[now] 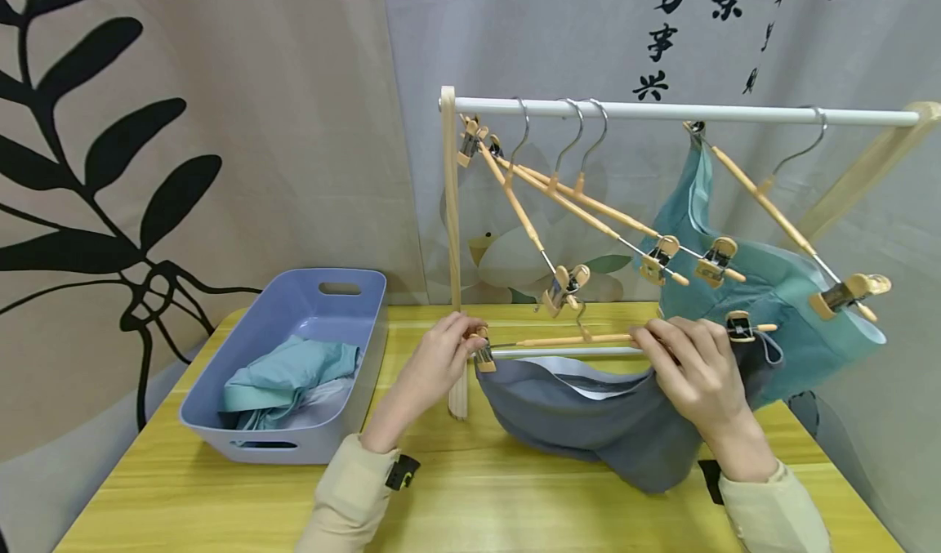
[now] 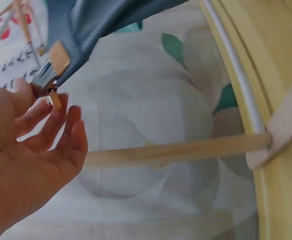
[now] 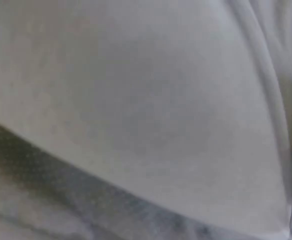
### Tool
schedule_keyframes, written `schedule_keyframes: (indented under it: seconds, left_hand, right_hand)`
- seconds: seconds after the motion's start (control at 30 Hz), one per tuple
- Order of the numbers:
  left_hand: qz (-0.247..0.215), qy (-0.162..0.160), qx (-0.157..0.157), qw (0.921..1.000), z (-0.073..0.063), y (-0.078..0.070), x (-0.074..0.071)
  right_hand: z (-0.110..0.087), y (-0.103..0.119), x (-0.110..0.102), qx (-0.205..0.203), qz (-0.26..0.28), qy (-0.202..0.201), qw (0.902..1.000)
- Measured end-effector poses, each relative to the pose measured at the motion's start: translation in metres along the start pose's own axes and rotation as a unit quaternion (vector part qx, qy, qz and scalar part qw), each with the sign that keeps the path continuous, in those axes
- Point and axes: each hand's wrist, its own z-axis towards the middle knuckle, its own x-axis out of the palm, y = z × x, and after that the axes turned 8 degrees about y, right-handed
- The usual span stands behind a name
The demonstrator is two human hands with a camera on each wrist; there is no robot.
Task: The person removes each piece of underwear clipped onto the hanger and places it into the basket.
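Garment-hanging at a rail [image 1: 662,112], judged to be at the clipping step. The grey garment [image 1: 588,430] lies along the held hanger [image 1: 562,341], below the rail and above the tabletop [image 1: 470,520], its waistband sagging between the two ends. The left hand [image 1: 439,355] pinches the left clip [image 1: 483,353] between thumb and fingers, with cloth at the clip's mouth; whether it bites firmly cannot be told. The right hand [image 1: 694,373] is closed, its fingers curled over the bar and waistband just beside the right clip [image 1: 738,327]; its thumb is hidden, and the right wrist view gives only blurred grey cloth. The next move probably calls for seating the cloth in the left clip, releasing it, then lifting the hook to the rail.

Counts: hands, two; hangers, five, namely one held, three bare hangers [image 1: 515,202] at the rail's left, and one at its right bearing a teal garment [image 1: 764,283]; basket [image 1: 375,341], one, holding a teal bundle [image 1: 290,373] and a pale piece [image 1: 316,402], the exact number of garments there being uncertain.
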Motion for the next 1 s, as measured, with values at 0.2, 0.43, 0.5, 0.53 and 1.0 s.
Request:
schedule_keyframes:
  seconds: [0.2,0.43,0.5,0.53,1.0]
  left_hand:
    - [-0.136,0.023,-0.028,0.9901,-0.002,-0.003,-0.011]
    - [-0.129,-0.005,-0.032,0.9911,-0.004,-0.010,-0.017]
    - [-0.116,-0.012,-0.037,0.9925,-0.005,-0.013,-0.020]
    - [-0.111,-0.016,-0.040,0.9929,-0.006,-0.015,-0.021]
    - [-0.088,-0.042,-0.045,0.9942,-0.011,-0.028,-0.034]
  right_hand:
    - [-0.003,0.000,-0.001,0.020,0.014,0.000,0.9997]
    - [-0.008,0.001,-0.002,0.037,0.014,0.003,0.9992]
    - [-0.008,0.001,-0.002,0.039,0.015,-0.001,0.9991]
    - [-0.007,0.001,-0.002,0.040,0.015,-0.003,0.9991]
    - [-0.009,0.002,-0.003,0.042,0.028,-0.009,0.9987]
